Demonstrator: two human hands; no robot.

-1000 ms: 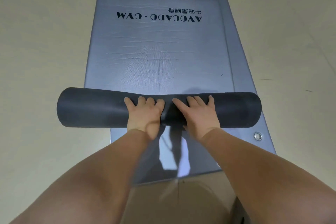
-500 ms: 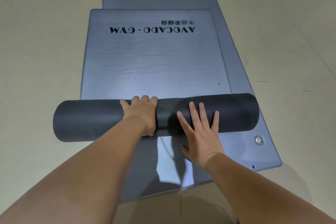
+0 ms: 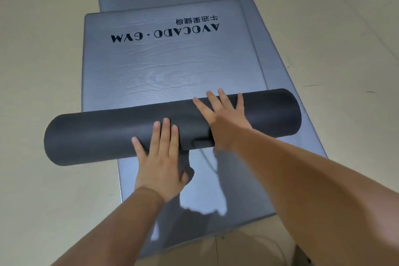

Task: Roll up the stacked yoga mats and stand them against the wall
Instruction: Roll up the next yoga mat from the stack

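A grey yoga mat [image 3: 168,65] printed "AVOCADO · GYM" lies flat on a second, longer grey mat [image 3: 278,67]. Its near part is wound into a dark roll [image 3: 103,136] that lies crosswise, its left end hanging past the lower mat over the floor. My left hand [image 3: 162,157] rests flat on the near side of the roll, fingers spread. My right hand [image 3: 222,119] lies flat over the top of the roll, with the fingertips reaching its far edge. Neither hand grips anything.
Pale beige floor [image 3: 43,60] surrounds the mats on both sides. The lower mat [image 3: 237,196] is glossy and mirrors my arms in front of the roll. No wall is in view.
The roll has turned farther up the mat, toward the lettering. My right hand has moved forward onto the top of the roll; my left hand has drawn back to its near side, fingers now straight.
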